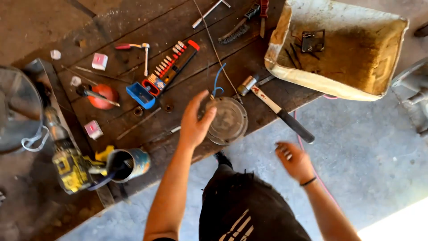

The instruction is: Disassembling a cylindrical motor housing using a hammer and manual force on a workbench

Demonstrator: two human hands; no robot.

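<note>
Bare arms, black wristband (pixel 308 181), black trousers (pixel 249 209) with white stripes.

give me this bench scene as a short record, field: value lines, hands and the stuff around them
left hand: left hand open, fingers at the rim of the round metal disc
right hand: right hand open, empty, off the bench edge over the floor
disc: lies flat near the edge of the wooden bench
nearby: hammer right of the disc, blue wire behind it
further left: bit set, cordless drill, tin can
far right: worn tray
</note>
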